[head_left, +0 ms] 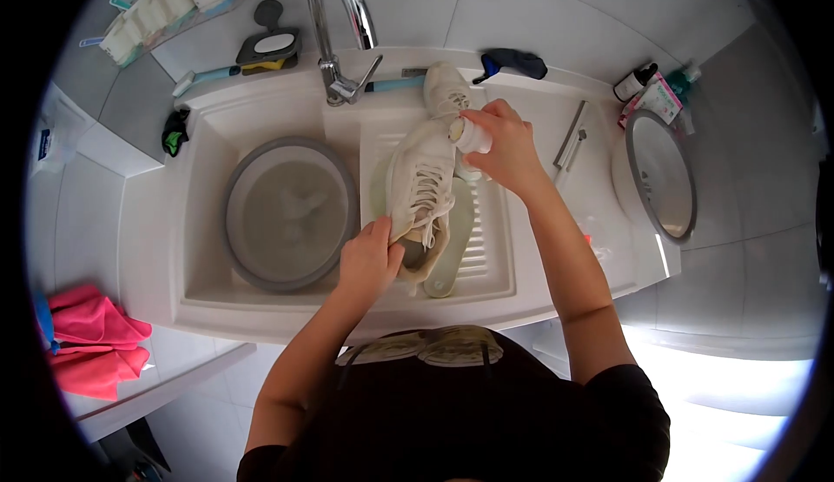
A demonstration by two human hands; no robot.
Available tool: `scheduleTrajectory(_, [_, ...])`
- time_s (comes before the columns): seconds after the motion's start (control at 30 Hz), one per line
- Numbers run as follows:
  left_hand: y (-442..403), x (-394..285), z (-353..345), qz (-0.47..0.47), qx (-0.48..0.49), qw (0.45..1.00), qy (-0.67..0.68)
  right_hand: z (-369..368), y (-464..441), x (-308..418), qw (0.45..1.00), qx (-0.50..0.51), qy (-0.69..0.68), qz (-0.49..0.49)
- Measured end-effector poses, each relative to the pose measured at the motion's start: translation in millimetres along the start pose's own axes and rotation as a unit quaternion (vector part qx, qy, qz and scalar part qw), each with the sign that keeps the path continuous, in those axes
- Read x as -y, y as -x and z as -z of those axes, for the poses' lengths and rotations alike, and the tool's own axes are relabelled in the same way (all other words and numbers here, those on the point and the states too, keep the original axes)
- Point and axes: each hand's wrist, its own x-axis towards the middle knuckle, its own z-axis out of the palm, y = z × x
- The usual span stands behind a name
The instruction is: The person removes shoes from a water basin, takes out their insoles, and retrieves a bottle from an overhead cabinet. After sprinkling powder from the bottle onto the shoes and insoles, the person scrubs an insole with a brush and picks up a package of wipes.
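Note:
A white lace-up sneaker (415,173) lies over the ribbed washboard part of the sink, its toe pointing away from me. My left hand (369,260) grips the sneaker's heel edge, fingers closed on it. In my right hand (506,147) is a small white bottle (473,137), tilted over the sneaker's toe end with its mouth to the left. Behind it rests a second white sneaker (447,86), partly covered by the first one and the bottle. Under the near sneaker a pale green insole (452,260) lies on the ribs.
Left of the washboard, a grey-rimmed basin (291,212) of cloudy water sits in the sink. The chrome faucet (339,39) rises at the back. Another basin (662,173) leans at the right, near bottles and a pink packet (656,99). Pink gloves (95,334) lie far left.

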Motion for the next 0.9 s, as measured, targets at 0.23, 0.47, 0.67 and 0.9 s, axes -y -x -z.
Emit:
scheduleTrajectory(0.23, [-3.3, -15.1, 2.1, -0.023, -0.021, 0.999, 0.034, 12.4, -0.3, -4.5, 0.997, 0.007, 0.076, 0.006])
scheduleTrajectory(0.47, [-11.4, -21.6, -4.1, -0.049, 0.002, 0.999, -0.015, 20.1, 1.5, -3.9, 0.993, -0.006, 0.118, 0.019])
scheduleTrajectory(0.67, [-15.8, -28.4, -3.8, -0.070, -0.009, 0.997, -0.020, 20.6, 4.9, 2.8, 0.991, 0.000, 0.133, 0.034])
scheduleTrajectory(0.9, [-20.2, -31.3, 0.2, -0.087, -0.005, 0.995, -0.046, 13.4, 8.5, 12.1, 0.990, 0.011, 0.131, 0.055])
